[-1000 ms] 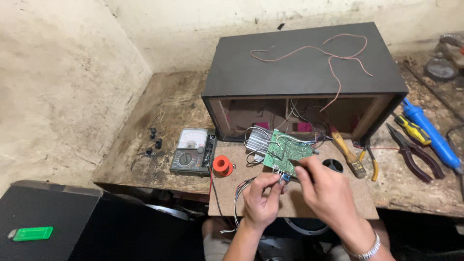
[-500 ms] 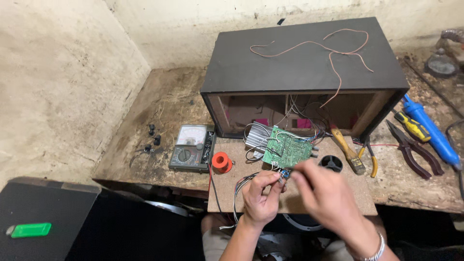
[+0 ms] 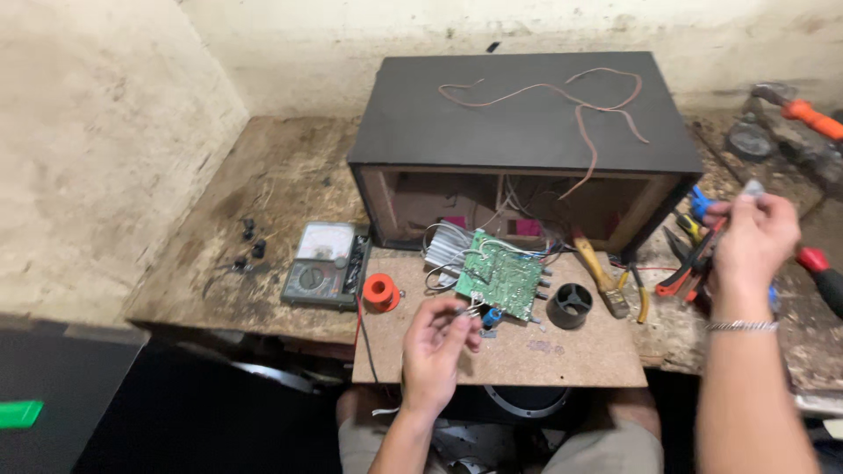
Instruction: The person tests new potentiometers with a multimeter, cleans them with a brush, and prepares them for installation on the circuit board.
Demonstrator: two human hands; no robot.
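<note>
A green circuit board (image 3: 500, 285) lies tilted on a brown board (image 3: 518, 355) in front of a dark open speaker box (image 3: 527, 123). My left hand (image 3: 436, 351) is just below the circuit board, fingers pinched on thin wires that lead from it. My right hand (image 3: 753, 239) is raised at the far right above a pile of pliers (image 3: 689, 263), its fingers closed around a small grey object at the fingertips. A metal bracelet sits on that wrist.
An analog multimeter (image 3: 322, 263) and an orange solder spool (image 3: 381, 291) lie left of the circuit board. A black plastic ring (image 3: 569, 305) and a yellow-handled tool (image 3: 601, 276) lie to its right. A pink wire (image 3: 562, 105) loops over the box top. Small black knobs (image 3: 250, 241) sit at the left.
My right hand has left the circuit board and swung out to the right over the pliers, lifting a small object. The left hand stays by the board's wires.
</note>
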